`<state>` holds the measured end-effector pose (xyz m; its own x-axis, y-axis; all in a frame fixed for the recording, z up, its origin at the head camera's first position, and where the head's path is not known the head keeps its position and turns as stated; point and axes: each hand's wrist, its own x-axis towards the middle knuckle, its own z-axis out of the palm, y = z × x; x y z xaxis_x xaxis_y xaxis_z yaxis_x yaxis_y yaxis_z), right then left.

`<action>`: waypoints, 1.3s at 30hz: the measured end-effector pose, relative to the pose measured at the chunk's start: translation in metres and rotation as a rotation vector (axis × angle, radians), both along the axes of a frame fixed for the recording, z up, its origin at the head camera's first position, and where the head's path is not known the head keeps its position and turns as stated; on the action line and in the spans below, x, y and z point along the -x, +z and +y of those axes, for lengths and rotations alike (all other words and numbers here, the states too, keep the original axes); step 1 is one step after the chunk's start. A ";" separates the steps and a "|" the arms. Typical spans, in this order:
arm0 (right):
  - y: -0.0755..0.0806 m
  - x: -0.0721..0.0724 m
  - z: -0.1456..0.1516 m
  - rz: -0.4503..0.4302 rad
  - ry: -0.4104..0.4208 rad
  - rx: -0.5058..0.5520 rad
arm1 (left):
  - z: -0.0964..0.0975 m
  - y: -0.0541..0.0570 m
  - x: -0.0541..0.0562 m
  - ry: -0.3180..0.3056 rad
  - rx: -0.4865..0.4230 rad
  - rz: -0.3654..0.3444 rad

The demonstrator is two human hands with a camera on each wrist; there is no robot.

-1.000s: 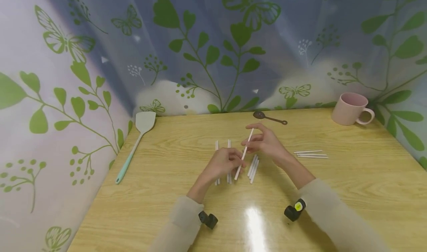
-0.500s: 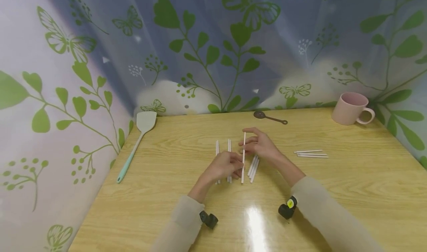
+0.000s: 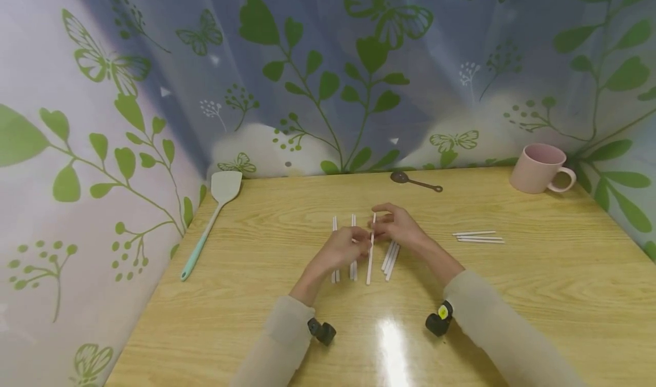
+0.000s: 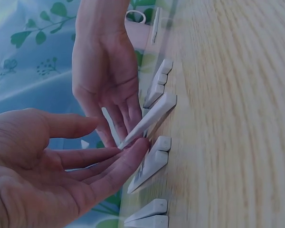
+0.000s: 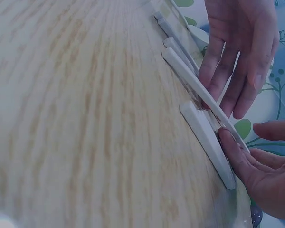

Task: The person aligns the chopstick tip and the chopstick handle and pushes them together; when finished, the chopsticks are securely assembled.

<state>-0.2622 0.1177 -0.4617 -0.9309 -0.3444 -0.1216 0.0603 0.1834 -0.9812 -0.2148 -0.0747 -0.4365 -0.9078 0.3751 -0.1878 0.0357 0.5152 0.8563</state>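
In the head view a white stick [image 3: 369, 269] stands lengthwise between the two hands, close over the table. My right hand [image 3: 402, 226] pinches its far part; in the right wrist view the stick [image 5: 199, 88] runs in among those fingers. My left hand [image 3: 340, 250] comes from the left, its fingertips right at the stick's side. The left wrist view shows the left fingers [image 4: 109, 161] fairly straight, the thumb apart. Partly covered by the left hand lie a pair of sticks [image 3: 353, 271] and another pair [image 3: 335, 276]. Several more sticks [image 3: 392, 263] lie just right.
More white sticks [image 3: 479, 239] lie crosswise on the wooden table [image 3: 451, 336] farther right. A pink mug [image 3: 538, 169] stands at the back right corner. A brown spoon [image 3: 415, 182] lies at the back, and a spatula [image 3: 211, 223] with a mint-green handle at left.
The slanted stick has straightened to point away from me, shifted slightly left and come lower. My right hand has moved left and down with it; the left hand has barely moved.
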 end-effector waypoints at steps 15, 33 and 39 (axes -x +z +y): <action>0.010 -0.004 0.001 -0.008 0.004 -0.048 | 0.006 0.002 0.004 0.006 0.016 0.001; 0.008 -0.016 0.036 0.019 0.021 0.042 | 0.006 0.001 0.002 0.005 0.005 0.017; 0.011 -0.027 0.067 0.029 0.003 0.086 | 0.009 0.005 -0.002 -0.041 -0.020 0.066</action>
<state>-0.2353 0.1845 -0.4505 -0.9327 -0.3548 -0.0644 0.0310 0.0989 -0.9946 -0.2129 -0.0657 -0.4319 -0.9017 0.4154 -0.1198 0.1134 0.4947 0.8616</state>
